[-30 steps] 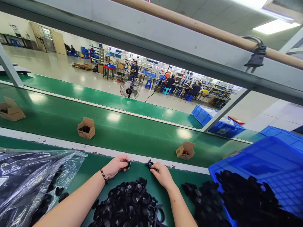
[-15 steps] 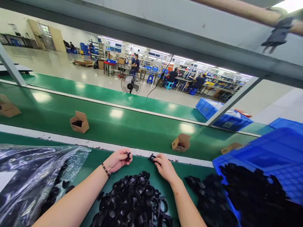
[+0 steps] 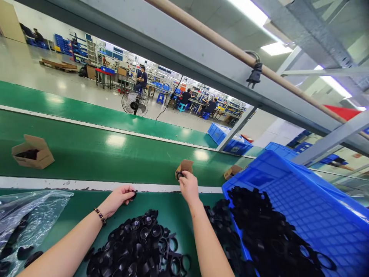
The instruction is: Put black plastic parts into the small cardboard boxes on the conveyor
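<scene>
L hand (image 3: 119,198) beyond pile (image 3: 127,244): pinching blk pc (image 3: 134,194), mostly hid. R hand (image 3: 189,187) beyond pile, at part-hid box (image 3: 186,165): pinching dk pt (image 3: 180,175), outline unclear.

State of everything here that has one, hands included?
Left hand: pinching a small black part.
Right hand: fingertips at the middle carton's opening; grip unclear.
Middle carton: open, flap up.
Left carton: open, dark contents inside.
Blue crate: open-topped, loaded with black parts.
Black pile: loose, heaped.
Power plug: unplugged, hanging.
Fan: upright; spinning unclear.
</scene>
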`<state>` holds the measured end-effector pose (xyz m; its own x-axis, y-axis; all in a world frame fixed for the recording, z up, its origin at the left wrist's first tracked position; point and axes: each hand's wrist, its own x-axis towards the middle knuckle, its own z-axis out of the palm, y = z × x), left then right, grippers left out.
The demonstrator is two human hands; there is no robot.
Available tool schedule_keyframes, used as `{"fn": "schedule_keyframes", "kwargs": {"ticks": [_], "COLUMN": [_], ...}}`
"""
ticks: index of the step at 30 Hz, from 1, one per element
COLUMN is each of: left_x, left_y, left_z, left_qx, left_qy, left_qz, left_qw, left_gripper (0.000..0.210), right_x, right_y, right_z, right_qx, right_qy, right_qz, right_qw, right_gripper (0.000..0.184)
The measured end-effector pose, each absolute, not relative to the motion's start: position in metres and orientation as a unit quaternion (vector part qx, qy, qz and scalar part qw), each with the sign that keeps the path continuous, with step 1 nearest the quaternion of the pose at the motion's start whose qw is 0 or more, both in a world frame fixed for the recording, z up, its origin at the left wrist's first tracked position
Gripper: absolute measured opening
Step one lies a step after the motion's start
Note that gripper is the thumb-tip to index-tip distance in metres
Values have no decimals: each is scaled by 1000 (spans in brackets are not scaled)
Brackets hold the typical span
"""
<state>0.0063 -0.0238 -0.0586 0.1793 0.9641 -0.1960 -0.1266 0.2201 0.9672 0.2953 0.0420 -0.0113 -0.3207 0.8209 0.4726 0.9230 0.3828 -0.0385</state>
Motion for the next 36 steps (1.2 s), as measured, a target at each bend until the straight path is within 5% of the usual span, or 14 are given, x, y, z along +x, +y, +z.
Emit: {"fn": "schedule_keyframes", "kwargs": {"ticks": [7, 15, 19, 24, 29, 36], "left_x": [7, 9, 8, 14, 57, 97], "left_y": [-23, -22, -26, -24, 15, 86], "left_z": [-62, -61, -58, -36, 1, 11], "left_qx": [487, 503, 514, 544, 606, 596], "left_qy": [468, 478, 492, 547, 571, 646], "left_qz": [426, 411, 410, 412, 395, 409], "left_qw": [601, 591, 571, 485, 388, 247], "left_gripper": [20, 19, 20, 22, 16, 11], "right_x": [312, 276, 264, 267, 282, 292], "right_y": [99, 96, 85, 58, 35, 39], "right_z": [3, -11, -16, -25, -46, -60], "right_qx": [-549, -532, -545, -557, -591, -588], "right_qy": [-824, -837, -828, -799, -720, -732], "right_qz": [-137, -124, -134, -139, -128, -78], "right_qw": [7, -28, 15, 177, 340, 335], "right_gripper": [28, 25, 30, 55, 49, 36]}}
